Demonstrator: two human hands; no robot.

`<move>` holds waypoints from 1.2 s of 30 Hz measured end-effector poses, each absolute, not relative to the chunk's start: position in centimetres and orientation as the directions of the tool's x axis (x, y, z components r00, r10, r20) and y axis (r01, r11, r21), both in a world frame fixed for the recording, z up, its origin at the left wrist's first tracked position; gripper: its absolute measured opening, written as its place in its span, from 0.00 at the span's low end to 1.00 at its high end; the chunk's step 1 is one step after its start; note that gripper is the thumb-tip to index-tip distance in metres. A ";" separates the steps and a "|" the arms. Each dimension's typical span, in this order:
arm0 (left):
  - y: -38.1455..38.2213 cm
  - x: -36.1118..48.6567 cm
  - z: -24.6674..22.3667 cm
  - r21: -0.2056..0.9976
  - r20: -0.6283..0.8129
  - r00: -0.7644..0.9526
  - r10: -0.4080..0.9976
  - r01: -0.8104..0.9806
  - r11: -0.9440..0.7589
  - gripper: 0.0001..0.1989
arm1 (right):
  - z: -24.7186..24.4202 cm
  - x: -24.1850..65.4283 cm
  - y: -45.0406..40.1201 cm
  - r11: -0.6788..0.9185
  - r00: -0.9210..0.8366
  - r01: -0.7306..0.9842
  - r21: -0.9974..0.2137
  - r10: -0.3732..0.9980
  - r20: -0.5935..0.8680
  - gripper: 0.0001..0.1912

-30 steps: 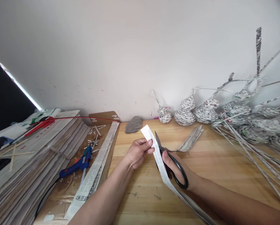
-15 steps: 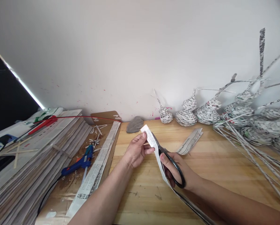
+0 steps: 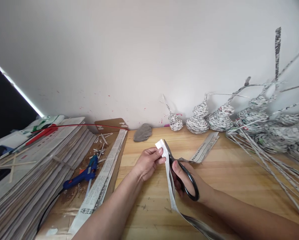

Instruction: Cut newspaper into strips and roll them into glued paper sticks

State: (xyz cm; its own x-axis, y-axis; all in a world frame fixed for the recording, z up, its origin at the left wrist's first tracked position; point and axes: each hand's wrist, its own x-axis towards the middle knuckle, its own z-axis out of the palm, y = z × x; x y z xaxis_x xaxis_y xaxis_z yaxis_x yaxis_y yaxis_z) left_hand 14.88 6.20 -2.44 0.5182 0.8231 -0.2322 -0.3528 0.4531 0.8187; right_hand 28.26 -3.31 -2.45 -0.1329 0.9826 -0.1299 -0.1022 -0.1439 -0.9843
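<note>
At the lower left of the frame, a tall stack of newspaper sheets (image 3: pixel 43 176) leans beside a blue glue gun (image 3: pixel 80 177) and a band of long newspaper strips (image 3: pixel 103 180). Right of these, a grey lump (image 3: pixel 142 132) rests against the wall's foot. Near the centre, the left hand (image 3: pixel 148 165) pinches one narrow paper strip (image 3: pixel 171 196) between thumb and fingers, close to its top end; the strip hangs down and trails towards the bottom edge. Just right of it, the right hand (image 3: pixel 185 176) grips black-handled scissors (image 3: pixel 195 190), blades pointing up beside the strip's right edge. Whether the blades are parted cannot be told.

For a clean cut, the pinch is best held firm near the blades, fingertips clear of their path, the paper flat and lightly taut. The slack, curling lower part could twist into the cut, so the blades are best lined up evenly with the edge.

Farther right lie a folded newspaper piece (image 3: pixel 205 148), woven paper gourds (image 3: pixel 197 124) along the wall, and thin paper rods (image 3: pixel 271 170).
</note>
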 end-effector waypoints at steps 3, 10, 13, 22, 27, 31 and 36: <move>6.3 14.8 -2.3 0.805 -0.227 0.489 0.842 -0.392 0.444 0.15 | -2.5 28.0 -3.2 -0.171 -0.108 -0.113 -0.979 0.981 -0.159 0.32; 6.1 14.6 -2.5 0.873 -0.185 0.500 0.846 -0.311 0.375 0.17 | -2.1 28.5 -3.1 -0.149 -0.154 -0.133 -0.980 0.980 -0.128 0.30; 6.1 14.6 -2.6 0.893 -0.168 0.515 0.840 -0.280 0.351 0.18 | -2.0 28.6 -3.1 -0.142 -0.153 -0.149 -0.979 0.981 -0.119 0.30; 6.4 14.7 -2.5 0.891 -0.153 0.463 0.873 -0.318 0.325 0.17 | -2.8 28.7 -2.8 -0.069 -0.064 -0.118 -0.991 0.996 -0.062 0.26; 8.3 13.3 -2.1 0.864 -0.095 0.137 0.986 -0.480 0.150 0.17 | -3.4 29.6 -2.6 0.135 0.032 -0.079 -0.988 0.991 0.133 0.20; 10.7 11.3 -1.7 0.876 -0.162 -0.244 0.956 -0.481 0.025 0.15 | -3.3 30.3 -2.0 0.116 0.063 -0.023 -0.993 0.991 0.115 0.20; 12.3 10.2 -1.8 0.868 -0.215 -0.400 0.891 -0.497 -0.014 0.08 | -2.6 30.8 -1.2 0.119 0.008 0.133 -0.984 0.993 0.121 0.22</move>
